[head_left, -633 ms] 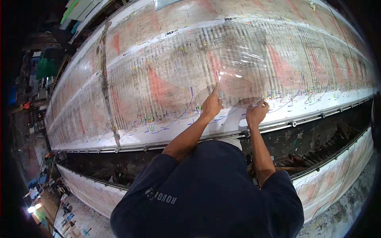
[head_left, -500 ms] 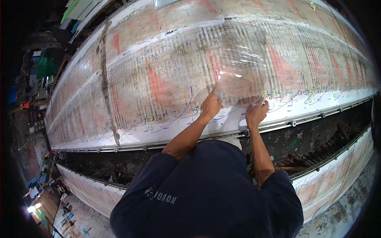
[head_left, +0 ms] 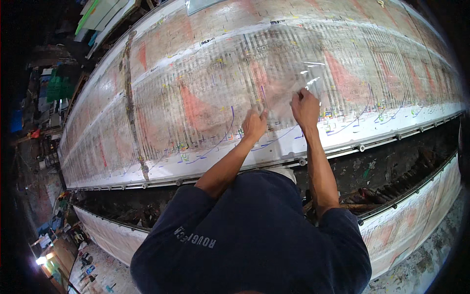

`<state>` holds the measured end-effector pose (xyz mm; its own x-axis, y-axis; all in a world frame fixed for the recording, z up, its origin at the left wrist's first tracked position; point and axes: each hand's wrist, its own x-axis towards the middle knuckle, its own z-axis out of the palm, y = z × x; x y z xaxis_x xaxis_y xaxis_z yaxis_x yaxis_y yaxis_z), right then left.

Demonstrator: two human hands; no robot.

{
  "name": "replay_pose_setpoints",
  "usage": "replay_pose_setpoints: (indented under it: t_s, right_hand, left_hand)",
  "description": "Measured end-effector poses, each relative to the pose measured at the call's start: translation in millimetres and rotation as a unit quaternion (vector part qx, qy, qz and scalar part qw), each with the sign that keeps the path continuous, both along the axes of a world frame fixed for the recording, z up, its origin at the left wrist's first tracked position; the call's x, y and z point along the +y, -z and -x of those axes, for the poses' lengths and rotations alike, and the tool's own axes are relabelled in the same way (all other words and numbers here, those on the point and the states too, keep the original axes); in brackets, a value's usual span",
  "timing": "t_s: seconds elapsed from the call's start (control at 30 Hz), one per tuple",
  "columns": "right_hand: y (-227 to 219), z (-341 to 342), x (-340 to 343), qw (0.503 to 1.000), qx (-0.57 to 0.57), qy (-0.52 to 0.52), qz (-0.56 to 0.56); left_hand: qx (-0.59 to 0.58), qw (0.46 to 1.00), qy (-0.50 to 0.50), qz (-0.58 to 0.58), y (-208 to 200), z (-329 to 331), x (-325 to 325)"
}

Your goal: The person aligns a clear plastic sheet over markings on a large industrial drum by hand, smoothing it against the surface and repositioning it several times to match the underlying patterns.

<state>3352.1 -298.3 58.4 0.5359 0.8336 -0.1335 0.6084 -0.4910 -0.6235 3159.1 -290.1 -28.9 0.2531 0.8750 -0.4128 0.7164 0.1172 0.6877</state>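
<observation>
A sheet of clear plastic film (head_left: 313, 73) shows by its bright glints over the long stained table, ahead of my right hand. My right hand (head_left: 306, 109) is closed in a pinch on the lower part of this film, a little above the tabletop. To its left, my left hand (head_left: 254, 126) is low over the table surface, slightly blurred, with thumb and forefinger apart and nothing visible between them. The film's left edge is hard to make out against the stains.
The long table (head_left: 284, 139) has a white near border with blue curved pen marks and faded red and grey print stains. A metal rail with round knobs (head_left: 302, 161) runs along its near edge. Behind me stands a second table (head_left: 112, 235); clutter (head_left: 58, 83) lies far left.
My right hand has moved up and slightly left, away from the white border, and the film has shifted with it. My left hand has moved slightly left, its forefinger no longer stretched far forward.
</observation>
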Motion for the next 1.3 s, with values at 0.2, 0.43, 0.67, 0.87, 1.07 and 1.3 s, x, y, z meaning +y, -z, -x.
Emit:
replay_pose_setpoints:
  t_s: [0.2, 0.43, 0.67, 0.87, 1.07, 1.3]
  right_hand:
    - [3.5, -17.0, 24.2, 0.999, 0.016, -0.013, 0.040]
    - [95.6, -38.5, -34.9, 0.985, 0.028, -0.020, 0.169]
    - [95.0, -27.8, -12.4, 0.992, 0.053, -0.080, 0.077]
    - [190.5, -66.2, 58.9, 0.967, -0.044, -0.178, 0.175]
    - [78.7, -70.4, 213.6, 0.985, -0.068, -0.154, -0.042]
    - [-136.6, -108.5, 323.9, 0.873, 0.206, -0.121, -0.424]
  left_hand:
    - [-0.155, 0.940, 0.149, -0.264, -45.3, -4.4, -51.9]
    - [-0.145, 0.909, 0.362, -0.147, -45.5, -50.5, -60.9]
    - [0.047, 0.920, 0.364, -0.139, -3.7, -75.3, -57.5]
    - [0.117, 0.857, 0.456, -0.210, -10.5, -83.1, -39.7]
    - [0.191, 0.869, 0.376, -0.260, -0.3, -83.7, -59.8]
    - [0.078, 0.898, 0.393, -0.181, 1.1, -73.8, -36.9]
